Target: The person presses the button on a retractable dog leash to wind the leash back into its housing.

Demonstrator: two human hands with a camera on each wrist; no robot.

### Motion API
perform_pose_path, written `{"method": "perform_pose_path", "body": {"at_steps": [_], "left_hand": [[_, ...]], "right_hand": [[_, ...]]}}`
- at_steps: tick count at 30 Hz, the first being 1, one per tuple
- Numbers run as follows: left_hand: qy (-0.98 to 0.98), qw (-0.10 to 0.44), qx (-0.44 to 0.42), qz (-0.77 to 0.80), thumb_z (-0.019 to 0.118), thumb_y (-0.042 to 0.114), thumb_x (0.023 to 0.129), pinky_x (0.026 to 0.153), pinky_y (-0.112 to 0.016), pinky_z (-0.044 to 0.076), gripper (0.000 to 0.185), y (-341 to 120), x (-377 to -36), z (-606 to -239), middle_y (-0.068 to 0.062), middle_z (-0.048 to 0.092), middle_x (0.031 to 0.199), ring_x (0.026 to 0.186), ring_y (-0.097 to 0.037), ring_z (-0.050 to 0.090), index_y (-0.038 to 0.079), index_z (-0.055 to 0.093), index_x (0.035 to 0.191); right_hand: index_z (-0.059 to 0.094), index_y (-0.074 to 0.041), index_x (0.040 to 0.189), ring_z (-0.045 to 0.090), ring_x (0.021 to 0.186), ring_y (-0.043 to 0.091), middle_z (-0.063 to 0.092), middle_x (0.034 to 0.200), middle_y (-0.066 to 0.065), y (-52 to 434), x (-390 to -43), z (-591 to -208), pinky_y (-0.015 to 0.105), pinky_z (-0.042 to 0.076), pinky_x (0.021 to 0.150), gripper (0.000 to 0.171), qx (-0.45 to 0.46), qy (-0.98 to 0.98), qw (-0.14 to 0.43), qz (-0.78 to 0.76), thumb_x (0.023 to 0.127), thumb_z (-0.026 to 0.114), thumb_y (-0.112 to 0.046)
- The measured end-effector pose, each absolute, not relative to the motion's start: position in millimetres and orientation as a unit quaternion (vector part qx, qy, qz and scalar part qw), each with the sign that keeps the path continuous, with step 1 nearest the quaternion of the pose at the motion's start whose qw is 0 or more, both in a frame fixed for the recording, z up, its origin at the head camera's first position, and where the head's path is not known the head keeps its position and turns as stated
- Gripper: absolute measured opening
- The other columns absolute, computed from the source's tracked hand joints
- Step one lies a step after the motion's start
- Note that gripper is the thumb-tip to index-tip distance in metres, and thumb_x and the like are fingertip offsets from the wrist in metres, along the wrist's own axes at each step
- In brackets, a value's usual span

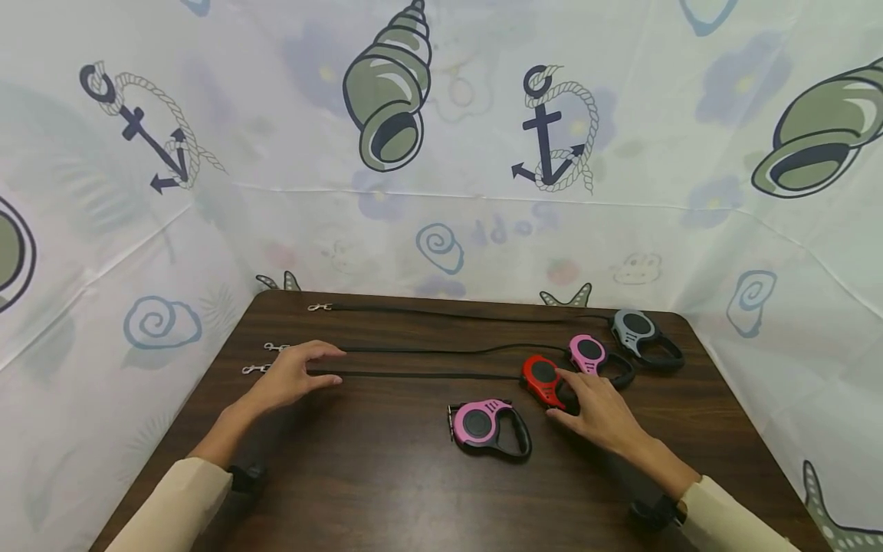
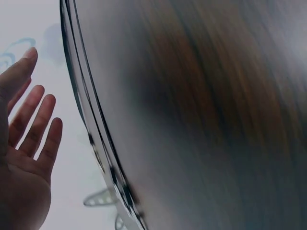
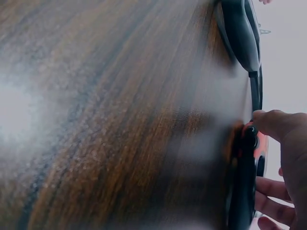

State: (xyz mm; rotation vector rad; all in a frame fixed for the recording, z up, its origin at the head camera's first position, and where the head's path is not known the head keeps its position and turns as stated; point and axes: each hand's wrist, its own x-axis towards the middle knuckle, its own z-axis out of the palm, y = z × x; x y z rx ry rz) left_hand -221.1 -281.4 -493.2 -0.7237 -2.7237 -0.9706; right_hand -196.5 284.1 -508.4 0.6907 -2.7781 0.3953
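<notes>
My right hand [image 1: 599,410] holds a red retractable dog leash [image 1: 540,377] between thumb and fingers. In the right wrist view, the thumb lies at the edge of its red casing [image 3: 260,146], with the fingers on the far side. The leash's black cord [image 1: 428,375] runs left across the table to a metal clip [image 1: 255,369]. My left hand [image 1: 293,376] hovers by the clip end, thumb and fingers spread. The left wrist view shows that hand [image 2: 29,143] holding nothing. Nearer me lies a pink leash [image 1: 477,422] with its cord wound in.
Behind the red leash, another pink leash [image 1: 589,353] and a grey leash [image 1: 635,326] lie with cords drawn out leftward, ending in clips [image 1: 320,307]. The brown wooden table [image 1: 386,506] meets a patterned cloth backdrop [image 1: 469,253] at its back and sides.
</notes>
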Motion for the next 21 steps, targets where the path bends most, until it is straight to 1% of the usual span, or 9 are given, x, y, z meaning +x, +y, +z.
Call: {"method": "perform_pose_path", "body": {"at_steps": [7, 12, 15, 18, 21], "left_hand": [[-0.922, 0.089, -0.238, -0.294, 0.093, 0.011, 0.081, 0.094, -0.060, 0.055, 0.049, -311, -223, -497, -0.014, 0.075, 0.123, 0.115, -0.040, 0.070, 0.002, 0.074, 0.126], [-0.927, 0.101, -0.229, -0.277, 0.093, 0.013, 0.081, 0.095, -0.062, 0.053, 0.049, -330, -223, -502, -0.015, 0.075, 0.122, 0.114, -0.041, 0.070, 0.002, 0.074, 0.124], [-0.931, 0.105, -0.226, -0.266, 0.094, 0.015, 0.080, 0.094, -0.063, 0.053, 0.049, -341, -223, -506, -0.018, 0.074, 0.121, 0.115, -0.045, 0.069, 0.002, 0.075, 0.123], [-0.936, 0.111, -0.225, -0.247, 0.094, 0.015, 0.080, 0.092, -0.062, 0.054, 0.048, -353, -222, -509, -0.021, 0.073, 0.121, 0.114, -0.047, 0.068, 0.001, 0.075, 0.122], [-0.939, 0.120, -0.224, -0.233, 0.095, 0.014, 0.078, 0.088, -0.062, 0.055, 0.047, -362, -222, -512, -0.022, 0.074, 0.119, 0.110, -0.047, 0.070, 0.002, 0.076, 0.119]], "right_hand": [[0.062, 0.000, 0.143, 0.067, 0.116, 0.043, 0.072, 0.125, 0.022, 283, -200, -512, 0.063, 0.048, 0.103, 0.077, 0.233, -0.956, 0.110, 0.138, 0.085, 0.089, -0.044], [0.061, 0.002, 0.143, 0.068, 0.109, 0.040, 0.073, 0.119, 0.021, 281, -199, -516, 0.062, 0.050, 0.101, 0.077, 0.231, -0.955, 0.113, 0.148, 0.085, 0.090, -0.041], [0.061, 0.002, 0.143, 0.068, 0.109, 0.040, 0.072, 0.121, 0.022, 280, -198, -519, 0.063, 0.050, 0.102, 0.077, 0.229, -0.954, 0.112, 0.157, 0.084, 0.090, -0.039], [0.061, 0.002, 0.143, 0.067, 0.113, 0.043, 0.071, 0.126, 0.024, 280, -198, -520, 0.065, 0.050, 0.103, 0.076, 0.229, -0.954, 0.110, 0.162, 0.085, 0.090, -0.037], [0.062, 0.001, 0.142, 0.066, 0.117, 0.044, 0.070, 0.129, 0.024, 281, -199, -521, 0.064, 0.050, 0.103, 0.073, 0.233, -0.952, 0.117, 0.162, 0.085, 0.090, -0.035]]}}
